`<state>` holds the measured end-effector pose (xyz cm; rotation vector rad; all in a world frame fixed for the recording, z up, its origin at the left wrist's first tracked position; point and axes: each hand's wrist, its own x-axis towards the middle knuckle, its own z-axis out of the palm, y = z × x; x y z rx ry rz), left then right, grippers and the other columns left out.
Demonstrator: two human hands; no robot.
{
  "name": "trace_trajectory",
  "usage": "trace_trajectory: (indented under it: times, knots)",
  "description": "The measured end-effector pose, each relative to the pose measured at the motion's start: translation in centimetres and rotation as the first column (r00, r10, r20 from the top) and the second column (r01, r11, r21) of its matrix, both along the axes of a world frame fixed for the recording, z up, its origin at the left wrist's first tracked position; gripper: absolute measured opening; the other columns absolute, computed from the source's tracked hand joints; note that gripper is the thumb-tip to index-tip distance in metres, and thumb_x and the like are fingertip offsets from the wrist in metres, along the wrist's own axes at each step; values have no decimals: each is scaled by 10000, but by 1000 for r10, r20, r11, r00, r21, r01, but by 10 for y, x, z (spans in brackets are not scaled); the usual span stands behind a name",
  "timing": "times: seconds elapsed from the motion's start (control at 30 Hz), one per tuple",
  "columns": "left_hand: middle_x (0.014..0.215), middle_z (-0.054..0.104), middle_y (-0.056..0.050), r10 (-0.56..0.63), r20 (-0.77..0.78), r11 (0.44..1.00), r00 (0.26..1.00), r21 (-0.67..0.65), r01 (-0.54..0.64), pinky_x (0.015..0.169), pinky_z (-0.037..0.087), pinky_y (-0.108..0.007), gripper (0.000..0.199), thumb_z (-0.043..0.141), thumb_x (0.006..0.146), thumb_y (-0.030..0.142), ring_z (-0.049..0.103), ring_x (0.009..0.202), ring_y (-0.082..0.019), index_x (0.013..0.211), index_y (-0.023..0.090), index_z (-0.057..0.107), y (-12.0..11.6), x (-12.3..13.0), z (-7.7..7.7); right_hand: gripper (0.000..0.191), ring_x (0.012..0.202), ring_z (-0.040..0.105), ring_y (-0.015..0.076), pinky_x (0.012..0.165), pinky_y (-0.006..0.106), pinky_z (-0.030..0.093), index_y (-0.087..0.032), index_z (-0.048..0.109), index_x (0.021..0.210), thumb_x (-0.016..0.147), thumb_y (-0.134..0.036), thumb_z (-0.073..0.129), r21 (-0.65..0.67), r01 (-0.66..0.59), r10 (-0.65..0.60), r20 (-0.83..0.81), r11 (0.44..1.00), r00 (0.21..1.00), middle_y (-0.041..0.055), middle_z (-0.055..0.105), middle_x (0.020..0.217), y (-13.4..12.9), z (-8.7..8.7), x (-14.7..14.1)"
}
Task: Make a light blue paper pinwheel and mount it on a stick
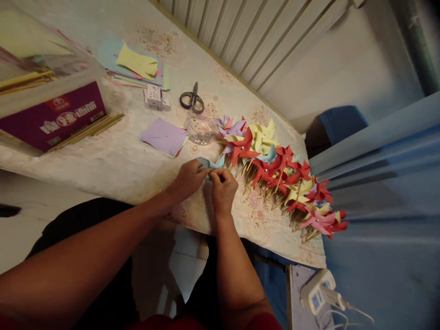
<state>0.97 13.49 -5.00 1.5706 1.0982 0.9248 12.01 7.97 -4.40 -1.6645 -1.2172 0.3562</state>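
Observation:
Both hands meet over the table's front part, around a light blue paper pinwheel (206, 162) with folded blades. My left hand (191, 178) grips the paper from its left side, thumb on top. Close against it, my right hand (224, 184) is pinched at the pinwheel's lower edge; whether a pin or anything else sits between those fingertips is hidden. Just beyond the hands lie a stack of purple paper squares (165, 136) and a clear round container (200, 133) of small shiny pins. Finished-looking pinwheels (264, 168) in red, yellow, pink and purple lie on sticks to the right.
Scissors (192, 98), small white boxes (156, 98) and coloured paper sheets (132, 64) lie farther back. A purple-labelled box (55, 117) with wooden sticks (87, 131) beside it stands left. A radiator (240, 36) borders the back; a power strip (318, 288) sits at lower right.

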Motion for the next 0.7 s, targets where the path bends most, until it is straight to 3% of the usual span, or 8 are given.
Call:
trace_trajectory:
  times: [0.13,0.37,0.57,0.7]
  knots:
    - [631,521,28,9,-9,1000,1000,-15,-9,664,398,-293,186,552,775,297,471,664,-152,620,208,500,1,0,0,197,770,552,187,803,341,441,-233,558,659,856,-231,548,65,-64,50,197,996,979,3,598,713,-1,1,2]
    - [646,540,21,14,-28,1000,999,-19,-15,673,402,-300,167,555,781,269,490,672,-156,633,200,521,0,-1,1,179,644,520,150,663,285,432,-207,606,677,821,-312,592,-71,0,-8,-113,997,994,-39,573,640,2,-1,1]
    - [630,524,23,22,-28,1000,999,2,-22,647,383,-293,201,550,784,318,472,670,-156,625,209,495,1,-1,-2,199,751,560,168,791,318,449,-215,596,663,852,-262,555,88,-36,26,114,995,993,-5,619,717,0,-2,-1]
    - [644,534,21,10,-29,1000,1000,6,-10,643,379,-293,184,536,781,314,472,668,-154,636,206,507,1,-1,-2,179,670,530,155,699,293,443,-209,613,682,838,-290,581,-16,11,-12,-40,1000,999,-30,588,660,1,-2,-1]
